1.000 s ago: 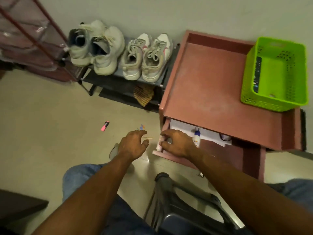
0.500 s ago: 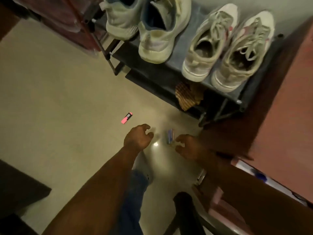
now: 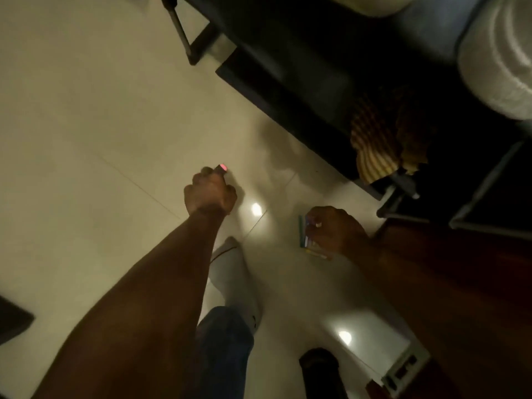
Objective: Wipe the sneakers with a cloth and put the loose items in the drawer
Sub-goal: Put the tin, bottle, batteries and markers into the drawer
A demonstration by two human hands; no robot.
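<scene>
Left hand point(image 3: 210, 191) at frame centre, low over the floor point(image 3: 86, 125). Grip curled round the pink marker point(image 3: 222, 167); only its pink end shows past my knuckles, pointing toward the upper frame, so its long axis runs up-frame.

Right hand point(image 3: 336, 228) at centre right, grip narrow, pinching a small bundle of coloured strips point(image 3: 304, 236), long axis near vertical in frame; what they are I can't tell.

Drawer not in view. Next, probably, both loads go toward the lower right.

Striped cloth point(image 3: 374, 145) sits under the shoe rack point(image 3: 288, 82), upper right, nearer my right hand. Sneaker point(image 3: 495, 59) at the right edge, blurred.
</scene>
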